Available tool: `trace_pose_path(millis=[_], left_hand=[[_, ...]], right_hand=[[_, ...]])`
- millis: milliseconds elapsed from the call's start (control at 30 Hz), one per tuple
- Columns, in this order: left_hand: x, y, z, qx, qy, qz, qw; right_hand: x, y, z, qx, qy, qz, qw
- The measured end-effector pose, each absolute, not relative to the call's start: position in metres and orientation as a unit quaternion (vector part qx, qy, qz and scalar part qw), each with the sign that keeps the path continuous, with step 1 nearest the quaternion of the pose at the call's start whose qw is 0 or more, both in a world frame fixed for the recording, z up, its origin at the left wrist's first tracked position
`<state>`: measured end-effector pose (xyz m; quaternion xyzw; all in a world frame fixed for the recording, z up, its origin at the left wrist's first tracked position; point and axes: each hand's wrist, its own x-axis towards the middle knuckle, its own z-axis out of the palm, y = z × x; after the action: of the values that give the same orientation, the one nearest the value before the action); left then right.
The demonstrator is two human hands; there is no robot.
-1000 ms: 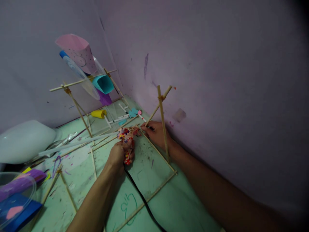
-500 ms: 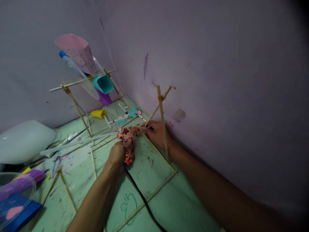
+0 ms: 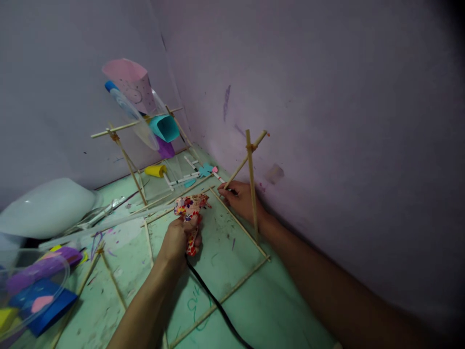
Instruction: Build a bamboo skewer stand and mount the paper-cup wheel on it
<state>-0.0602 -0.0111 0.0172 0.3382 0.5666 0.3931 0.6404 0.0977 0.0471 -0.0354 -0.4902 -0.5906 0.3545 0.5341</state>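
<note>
With the glue gun as the clock's centre, a white rounded object lay at 9 o'clock, and at 8 o'clock a blue paper piece with a pink heart. At 11 o'clock a pink paper cup sat above a horizontal rod. The left hand was wrapped around the handle of the flower-patterned glue gun — fingers curled in tight, nozzle towards 3 o'clock. A black cord trailed off at 5 o'clock over the green tabletop. The right hand, at 3 o'clock and just beyond the nozzle, pinched the lower end of a slanted stick between thumb and fingertips. That stick rose towards 1 o'clock, crossing an upright stick — bound together near their tops.
</note>
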Motion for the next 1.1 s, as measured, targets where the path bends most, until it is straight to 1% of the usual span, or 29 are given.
trace_pose_path(millis=[100,200,333,400,533,600,700,733,800,833,867,900,1000,1100], left_hand=[[-0.074,-0.024,0.023,0.291,0.547,0.452,0.641],[-0.093,-0.043,0.024,0.193,0.531,0.526,0.636],[-0.115,-0.066,0.024,0.135,0.54,0.574,0.601],[-0.121,-0.071,0.026,0.128,0.565,0.56,0.593],[-0.127,-0.072,0.033,0.124,0.626,0.487,0.596],[-0.131,-0.077,0.037,0.136,0.653,0.468,0.58],[-0.14,-0.092,0.042,0.228,0.723,0.392,0.521],[-0.143,-0.099,0.044,0.283,0.76,0.343,0.475],[-0.142,-0.11,0.049,0.399,0.812,0.243,0.349],[-0.137,-0.114,0.051,0.451,0.817,0.209,0.291],[-0.13,-0.115,0.053,0.497,0.807,0.192,0.256],[-0.121,-0.114,0.055,0.539,0.783,0.19,0.245],[-0.088,-0.099,0.059,0.632,0.701,0.215,0.253],[-0.073,-0.083,0.067,0.659,0.686,0.222,0.214]], right_hand=[[0.097,0.045,-0.034,-0.494,-0.59,0.353,0.532],[0.097,0.044,-0.033,-0.507,-0.585,0.359,0.522],[0.096,0.043,-0.032,-0.532,-0.564,0.367,0.514],[0.096,0.043,-0.033,-0.535,-0.56,0.369,0.514],[0.095,0.043,-0.033,-0.54,-0.559,0.367,0.511],[0.095,0.042,-0.032,-0.54,-0.561,0.366,0.51],[0.095,0.043,-0.033,-0.541,-0.564,0.363,0.507],[0.095,0.044,-0.035,-0.54,-0.566,0.362,0.507],[0.095,0.046,-0.038,-0.539,-0.572,0.358,0.505],[0.095,0.046,-0.04,-0.537,-0.576,0.355,0.504],[0.095,0.047,-0.042,-0.535,-0.58,0.353,0.503],[0.095,0.047,-0.043,-0.534,-0.584,0.35,0.501],[0.095,0.046,-0.042,-0.533,-0.595,0.34,0.497],[0.096,0.043,-0.039,-0.534,-0.602,0.333,0.491]])
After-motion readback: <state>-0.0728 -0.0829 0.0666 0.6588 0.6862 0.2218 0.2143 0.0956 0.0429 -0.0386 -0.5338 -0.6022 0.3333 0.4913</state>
